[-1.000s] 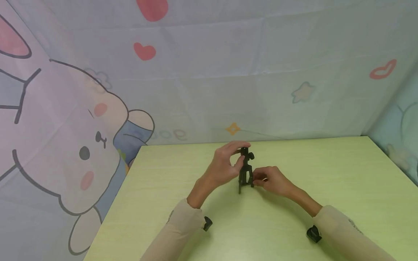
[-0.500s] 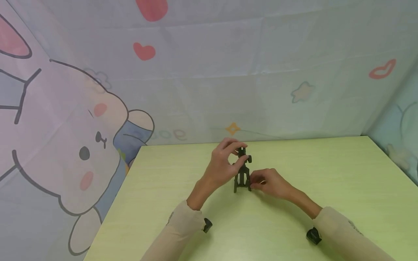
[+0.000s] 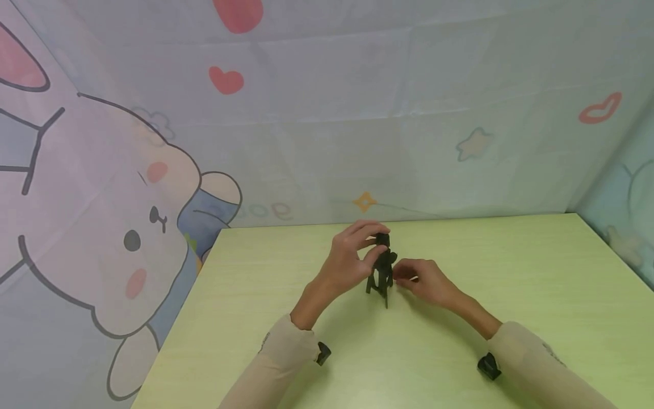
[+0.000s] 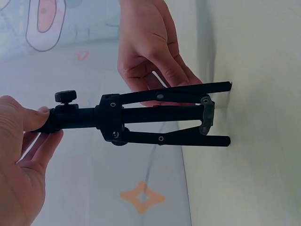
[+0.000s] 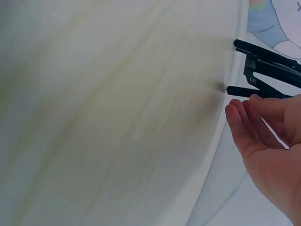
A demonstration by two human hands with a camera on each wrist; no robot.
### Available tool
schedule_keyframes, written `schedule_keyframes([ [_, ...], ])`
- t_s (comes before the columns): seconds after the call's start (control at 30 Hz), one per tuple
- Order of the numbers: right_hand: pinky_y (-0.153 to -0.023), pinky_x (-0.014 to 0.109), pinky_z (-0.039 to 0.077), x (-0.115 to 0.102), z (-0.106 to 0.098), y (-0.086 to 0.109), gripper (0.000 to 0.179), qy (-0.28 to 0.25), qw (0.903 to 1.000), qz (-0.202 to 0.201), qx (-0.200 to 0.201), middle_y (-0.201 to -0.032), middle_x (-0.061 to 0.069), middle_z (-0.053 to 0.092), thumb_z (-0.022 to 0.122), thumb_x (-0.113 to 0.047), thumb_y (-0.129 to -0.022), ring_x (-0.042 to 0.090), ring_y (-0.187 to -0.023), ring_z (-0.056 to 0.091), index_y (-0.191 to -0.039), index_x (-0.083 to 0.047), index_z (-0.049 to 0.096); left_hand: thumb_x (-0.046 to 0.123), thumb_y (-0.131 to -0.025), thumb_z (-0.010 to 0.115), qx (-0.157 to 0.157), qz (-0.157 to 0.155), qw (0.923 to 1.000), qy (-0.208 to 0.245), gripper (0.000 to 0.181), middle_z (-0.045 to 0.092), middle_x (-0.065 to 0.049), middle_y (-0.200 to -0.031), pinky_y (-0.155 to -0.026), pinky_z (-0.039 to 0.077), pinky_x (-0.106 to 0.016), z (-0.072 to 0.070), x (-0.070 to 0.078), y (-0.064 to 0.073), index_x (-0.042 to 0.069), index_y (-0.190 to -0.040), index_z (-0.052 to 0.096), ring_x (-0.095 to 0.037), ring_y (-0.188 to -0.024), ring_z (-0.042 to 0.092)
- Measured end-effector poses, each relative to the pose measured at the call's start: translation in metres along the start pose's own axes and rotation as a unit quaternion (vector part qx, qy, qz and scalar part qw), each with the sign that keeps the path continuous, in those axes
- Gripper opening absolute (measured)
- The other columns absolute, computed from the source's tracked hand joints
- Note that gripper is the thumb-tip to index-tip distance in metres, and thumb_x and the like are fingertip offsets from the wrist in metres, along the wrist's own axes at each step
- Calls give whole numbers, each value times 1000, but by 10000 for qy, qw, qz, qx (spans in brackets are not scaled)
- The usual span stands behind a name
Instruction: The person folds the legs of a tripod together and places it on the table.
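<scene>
A small black tripod (image 3: 382, 272) stands roughly upright over the table, its legs folded close to the centre column. My left hand (image 3: 347, 255) grips its top end between thumb and fingers, beside the round knob (image 4: 66, 96). Low on the tripod, my right hand (image 3: 426, 281) has curled fingers and thumb at one leg (image 4: 160, 95), with some fingertips passing behind it in the left wrist view. In the right wrist view, the thumb of the right hand (image 5: 268, 146) overlaps that leg near its foot. The feet are close to the tabletop.
The pale yellow-green table (image 3: 255, 272) reaches back to a cloth wall (image 3: 327, 159) printed with hearts and stars. A large printed rabbit (image 3: 128, 227) covers the left side. Black wrist devices (image 3: 489, 366) sit below the beige sleeves (image 3: 278, 358).
The tripod has turned about its upright axis, so one leg now points toward the front. It shifted slightly left, then back right. Both hands stay at it with small movements.
</scene>
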State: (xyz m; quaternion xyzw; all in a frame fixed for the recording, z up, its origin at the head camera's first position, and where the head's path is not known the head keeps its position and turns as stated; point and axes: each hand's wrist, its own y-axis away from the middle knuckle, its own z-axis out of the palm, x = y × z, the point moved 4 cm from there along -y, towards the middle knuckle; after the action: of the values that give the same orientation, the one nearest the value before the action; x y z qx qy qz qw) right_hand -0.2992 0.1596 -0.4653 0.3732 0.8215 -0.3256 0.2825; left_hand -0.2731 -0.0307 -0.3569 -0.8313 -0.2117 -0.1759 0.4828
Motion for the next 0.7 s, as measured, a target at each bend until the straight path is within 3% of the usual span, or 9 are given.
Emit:
schedule_keyframes([
  [0.23,-80,36,66,-2,0,-6,12,107,9999,-11,-88,-98,5,77,71,6,-94,28,-93,76,-101,-2,76,-13,-94,69,-113,-26,9997,201,28,63,-16,-124,-92,61,-27,3,1,0,-4,-121,66,-27,-108,69],
  [0.7,-81,35,65,-3,3,-8,18,132,9996,-23,-244,-91,-1,77,70,8,-93,23,-94,77,-94,-9,76,-16,-94,66,-55,-106,9996,256,29,64,-16,-122,-91,62,-29,3,-2,0,-3,-119,66,-28,-108,69],
])
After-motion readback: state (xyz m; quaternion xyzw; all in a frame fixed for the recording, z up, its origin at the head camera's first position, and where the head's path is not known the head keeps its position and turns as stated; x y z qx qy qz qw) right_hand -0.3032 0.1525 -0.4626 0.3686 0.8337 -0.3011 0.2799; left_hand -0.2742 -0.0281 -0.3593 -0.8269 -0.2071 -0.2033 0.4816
